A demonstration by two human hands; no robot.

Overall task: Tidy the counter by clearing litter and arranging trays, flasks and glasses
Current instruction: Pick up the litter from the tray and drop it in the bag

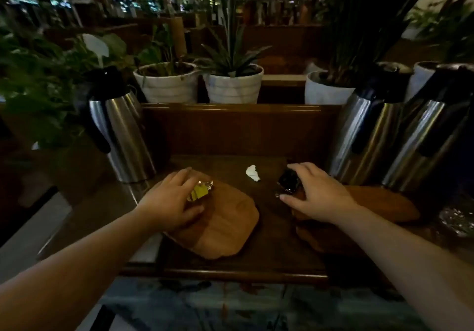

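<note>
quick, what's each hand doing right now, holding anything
Left hand: closing on the yellow foil wrapper on the wooden tray.
Right hand: closing on the dark wrapper; whether either grip is firm cannot be told.

The left hand [170, 198] gripped a yellow foil wrapper [199, 190] over a wooden tray [225, 230]; the right hand [316, 192] closed on a dark wrapper [288, 180]. A white scrap [252, 172] lay between them on the table [272, 256].

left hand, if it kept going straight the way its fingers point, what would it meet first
The left hand points up and right across the wooden tray, over the yellow foil wrapper it already touches. Beyond that, probably the white paper scrap, though depth is unclear.
</note>
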